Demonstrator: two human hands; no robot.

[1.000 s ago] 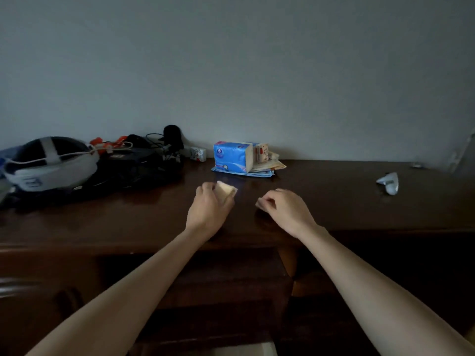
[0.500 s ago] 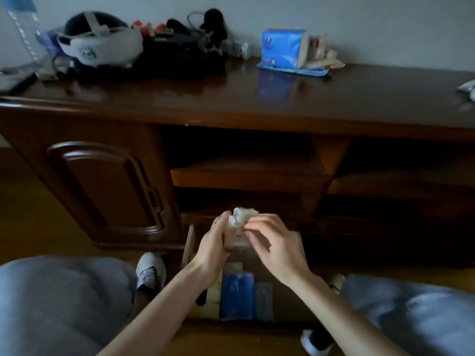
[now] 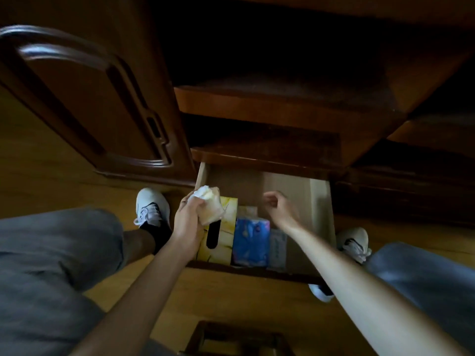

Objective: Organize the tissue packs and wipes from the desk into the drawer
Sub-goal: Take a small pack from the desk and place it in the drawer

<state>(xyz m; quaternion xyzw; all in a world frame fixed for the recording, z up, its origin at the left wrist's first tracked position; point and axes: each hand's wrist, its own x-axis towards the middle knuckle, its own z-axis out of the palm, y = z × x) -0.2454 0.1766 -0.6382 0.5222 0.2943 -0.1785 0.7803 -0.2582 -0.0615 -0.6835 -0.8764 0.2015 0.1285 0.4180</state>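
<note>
Cardboard-lined drawer [image 3: 318,201] open, already holding yellow tissue box [image 3: 226,242], blue pack [image 3: 250,242] and pale pack [image 3: 277,246]; left hand [image 3: 189,222] fingers clamp beige pack [image 3: 212,208] above it, right hand [image 3: 279,208] loosely curled, empty; placing remains.

A dim indoor view is given, with a warm brownish cast throughout; the open shelves [image 3: 282,55] of the desk are lost in near-black shadow; a soft sheen is seen along the curved moulding of the cabinet door [image 3: 84,86], and the floor [image 3: 231,299] is lit a dull amber; the pale drawer [image 3: 318,201] interior is the brightest area; straight edges are bowed outward by wide-angle distortion, most strongly at the corners; the right hand [image 3: 279,208] is smeared by motion blur; fine detail is softened by grain everywhere.
</note>
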